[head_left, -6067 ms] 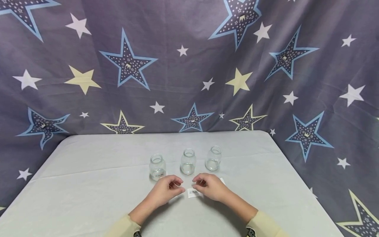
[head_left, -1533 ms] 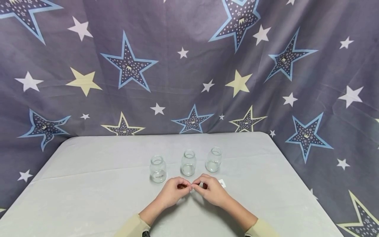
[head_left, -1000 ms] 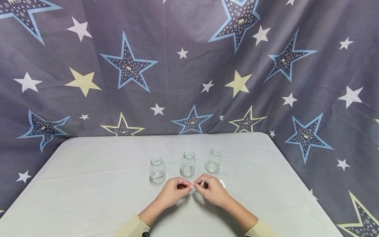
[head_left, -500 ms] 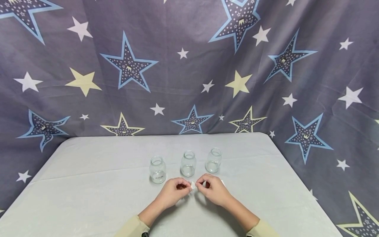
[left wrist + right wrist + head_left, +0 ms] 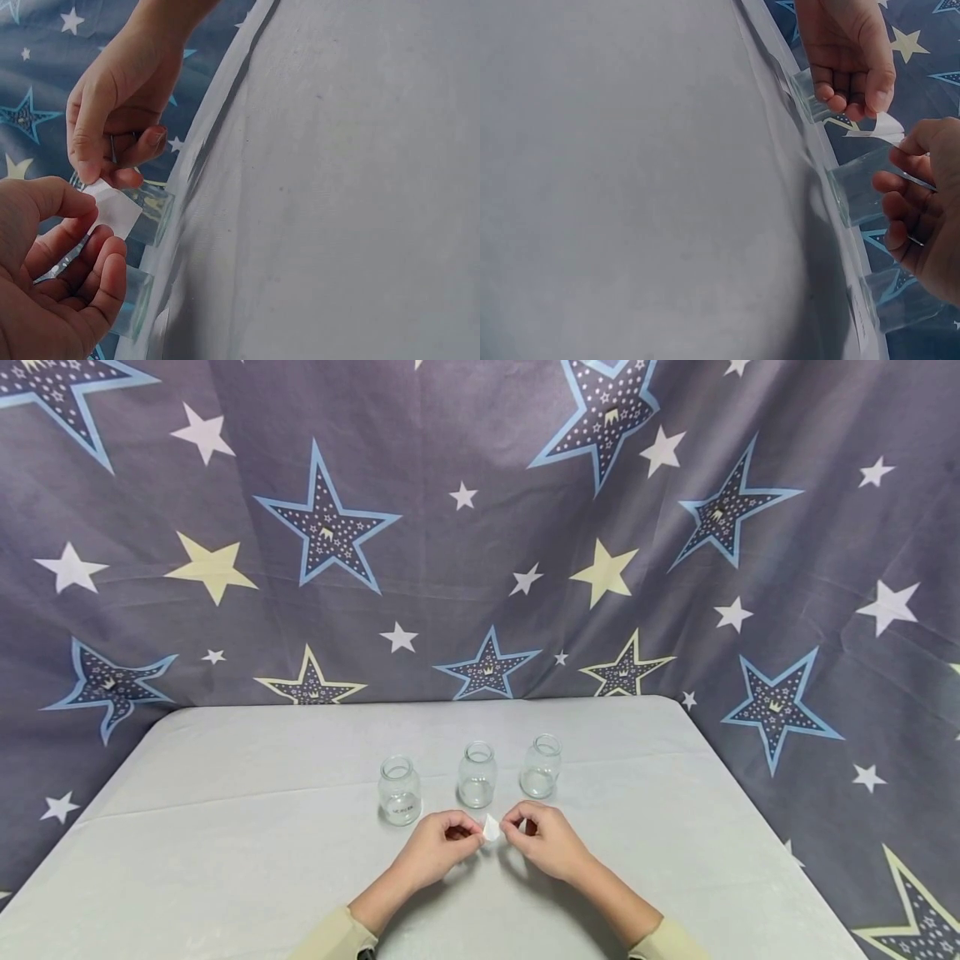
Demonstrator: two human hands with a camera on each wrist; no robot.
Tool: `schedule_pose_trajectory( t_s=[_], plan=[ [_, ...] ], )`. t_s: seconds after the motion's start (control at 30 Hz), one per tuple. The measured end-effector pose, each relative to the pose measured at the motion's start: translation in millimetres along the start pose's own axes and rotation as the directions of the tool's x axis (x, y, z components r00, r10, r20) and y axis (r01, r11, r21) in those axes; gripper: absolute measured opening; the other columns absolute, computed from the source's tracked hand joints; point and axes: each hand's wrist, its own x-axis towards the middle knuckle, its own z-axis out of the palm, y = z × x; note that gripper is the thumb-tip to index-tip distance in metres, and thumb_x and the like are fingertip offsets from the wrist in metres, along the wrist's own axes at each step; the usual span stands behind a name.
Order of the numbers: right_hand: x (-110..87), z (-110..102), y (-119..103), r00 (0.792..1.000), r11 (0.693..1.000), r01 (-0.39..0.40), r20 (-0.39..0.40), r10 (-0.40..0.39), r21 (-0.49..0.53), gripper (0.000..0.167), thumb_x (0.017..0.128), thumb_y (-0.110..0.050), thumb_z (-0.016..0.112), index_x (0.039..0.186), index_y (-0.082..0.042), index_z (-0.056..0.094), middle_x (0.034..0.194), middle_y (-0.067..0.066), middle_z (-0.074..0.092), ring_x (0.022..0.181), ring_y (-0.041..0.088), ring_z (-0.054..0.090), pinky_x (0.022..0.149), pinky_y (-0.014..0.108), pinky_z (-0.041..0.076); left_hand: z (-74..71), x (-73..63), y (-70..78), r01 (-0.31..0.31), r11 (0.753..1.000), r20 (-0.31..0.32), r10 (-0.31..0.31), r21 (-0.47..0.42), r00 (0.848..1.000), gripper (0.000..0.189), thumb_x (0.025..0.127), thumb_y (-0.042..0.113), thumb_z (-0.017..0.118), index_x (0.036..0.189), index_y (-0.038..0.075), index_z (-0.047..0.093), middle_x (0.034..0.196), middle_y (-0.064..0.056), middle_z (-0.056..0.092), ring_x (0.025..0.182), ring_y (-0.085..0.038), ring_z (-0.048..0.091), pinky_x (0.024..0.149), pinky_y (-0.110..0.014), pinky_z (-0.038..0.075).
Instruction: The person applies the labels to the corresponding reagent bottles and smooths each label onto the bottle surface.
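- Paper, white, one piece: we are finding the paper (image 5: 491, 829) between the two hands, on the near side of the middle jar (image 5: 477, 774) and slightly to its right. We are judging it to be raised off the bench (image 5: 247, 852).
- Left hand: we are seeing the left hand (image 5: 441, 847) pinching the paper's left side between thumb and finger, the remaining fingers curling loosely beneath.
- Right hand: we are seeing the right hand (image 5: 546, 843) pinching the opposite side, thumb against finger.
- Key relation: neither hand is standing nearer, as both are touching the paper. We are reading it as lying rightward of the left fingertips and leftward of the right ones, so we are judging any parting to be turning on this left-to-right line.
- Shape: in the right wrist view we are noting one flap curling upward while another part is running flatter toward the right thumb. The bend is keeping us from telling the long axis.
- Jars, glass, upright: besides the middle one, we are listing the left jar (image 5: 400, 781), showing dark writing (image 5: 402, 811) low down, and the right jar (image 5: 541, 766).
- Slip, white: we are recording a slip (image 5: 860, 322) near the right jar.
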Motion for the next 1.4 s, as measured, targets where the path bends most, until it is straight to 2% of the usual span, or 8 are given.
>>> schedule_pose_trajectory(
  t_s=[0.5, 1.03, 1.4],
  plan=[
    [-2.2, -4, 2, 0.999, 0.999, -0.034, -0.009, 0.034, 0.002, 0.006, 0.086, -0.015, 0.064, 0.082, -0.017, 0.067, 0.071, -0.009, 0.058, 0.058, -0.002, 0.043, 0.054, 0.017, 0.039, -0.3, -1.7, -1.0, -0.006, 1.0, -0.012, 0.006, 0.026, 1.0, 0.008, 0.08, 0.012, 0.068, 0.083, 0.005, 0.068, 0.075, -0.004, 0.066, 0.063, -0.003, 0.052, 0.058, -0.017, 0.045],
    [-4.3, -8, 6, 0.999, 0.999, -0.034, -0.038, 0.034, 0.011, 0.006, 0.085, -0.015, 0.064, 0.08, -0.016, 0.067, 0.067, -0.008, 0.056, 0.058, 0.0, 0.042, 0.053, 0.017, 0.037, -0.2, -2.3, -2.0, -0.001, 1.0, -0.023, 0.001, 0.029, 1.0, 0.008, 0.08, 0.012, 0.068, 0.082, 0.005, 0.066, 0.074, -0.003, 0.065, 0.063, -0.003, 0.052, 0.058, -0.017, 0.045],
    [-3.3, -11, 7, 0.996, 0.995, -0.085, -0.026, 0.086, 0.042, 0.006, 0.086, -0.015, 0.064, 0.081, -0.014, 0.067, 0.066, -0.006, 0.056, 0.058, 0.001, 0.043, 0.053, 0.017, 0.036, -0.8, -2.0, -2.0, 0.003, 1.0, -0.027, -0.002, 0.028, 1.0, 0.008, 0.08, 0.013, 0.068, 0.082, 0.005, 0.066, 0.074, -0.003, 0.064, 0.064, -0.005, 0.052, 0.059, -0.017, 0.044]
  ],
)
